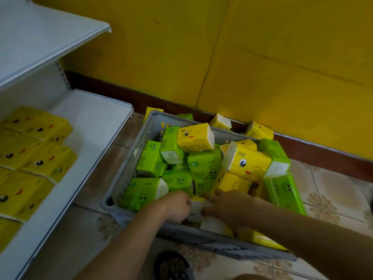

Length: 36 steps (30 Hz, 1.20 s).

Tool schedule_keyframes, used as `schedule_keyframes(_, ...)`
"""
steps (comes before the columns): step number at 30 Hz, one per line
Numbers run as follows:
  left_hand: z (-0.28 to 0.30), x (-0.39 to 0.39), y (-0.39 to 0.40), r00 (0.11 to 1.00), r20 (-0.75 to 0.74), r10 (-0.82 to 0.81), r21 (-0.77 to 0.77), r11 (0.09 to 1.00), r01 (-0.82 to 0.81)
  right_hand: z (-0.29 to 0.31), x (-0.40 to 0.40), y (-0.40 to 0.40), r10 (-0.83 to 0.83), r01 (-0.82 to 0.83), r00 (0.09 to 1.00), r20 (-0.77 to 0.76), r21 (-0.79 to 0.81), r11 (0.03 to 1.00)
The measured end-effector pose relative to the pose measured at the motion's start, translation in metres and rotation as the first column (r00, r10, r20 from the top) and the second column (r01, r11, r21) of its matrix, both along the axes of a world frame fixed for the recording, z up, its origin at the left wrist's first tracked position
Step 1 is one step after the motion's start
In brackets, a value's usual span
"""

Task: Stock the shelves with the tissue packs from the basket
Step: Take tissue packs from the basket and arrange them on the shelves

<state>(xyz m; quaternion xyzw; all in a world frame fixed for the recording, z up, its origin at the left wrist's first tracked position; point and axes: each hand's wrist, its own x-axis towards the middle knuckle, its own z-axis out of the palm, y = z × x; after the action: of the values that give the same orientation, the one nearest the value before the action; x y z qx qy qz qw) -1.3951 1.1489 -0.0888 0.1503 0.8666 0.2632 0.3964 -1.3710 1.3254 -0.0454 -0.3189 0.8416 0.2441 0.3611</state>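
Nearest, one sandalled foot (174, 266) on the floor tiles. Above it, left hand (177, 207) and right hand (228, 209), fingers (207, 197) reaching among tissue packs in the grey basket (129, 164); grip on anything impossible to tell. Beyond the fingers, roughly ten green packs (203, 162) and several yellow packs (195, 138). Left of the fingers, yellow shelf packs (38, 156) in about four rows on the lower shelf (90, 126).

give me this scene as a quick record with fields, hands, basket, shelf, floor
left hand: left hand reaches into the basket's near end, fingers curled onto a pack; grip partly hidden
right hand: right hand reaches in beside it, fingers on a yellow pack
basket: grey basket on the floor, heaped with green and yellow tissue packs
shelf: lower shelf holds rows of yellow packs lying flat
floor: a few loose packs behind the basket by the yellow wall
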Motion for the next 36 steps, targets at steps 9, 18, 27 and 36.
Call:
schedule_keyframes(9, 0.049, -0.01, -0.039, 0.758, 0.475, 0.446, 0.362, 0.686, -0.631, 0.09, -0.012, 0.008, -0.276, -0.086, 0.882, -0.381, -0.707, 0.702)
schedule_keyframes(18, 0.101, -0.006, -0.114, 0.581, 0.59, 0.561, 0.623, 0.141, -0.769, 0.098, -0.016, -0.045, -0.296, -0.23, 0.85, -0.436, -0.812, 0.536)
schedule_keyframes(27, 0.084, -0.023, -0.171, 0.422, 0.511, 0.749, 0.68, -0.052, -0.731, 0.082, -0.093, -0.152, -0.596, 0.496, 0.709, 0.377, -0.867, 0.042)
schedule_keyframes(36, 0.021, -0.065, -0.226, 0.163, 0.206, 0.965, 0.487, 0.043, -0.872, 0.003, -0.204, -0.277, -0.592, 0.579, 0.608, 0.529, -0.805, -0.125)
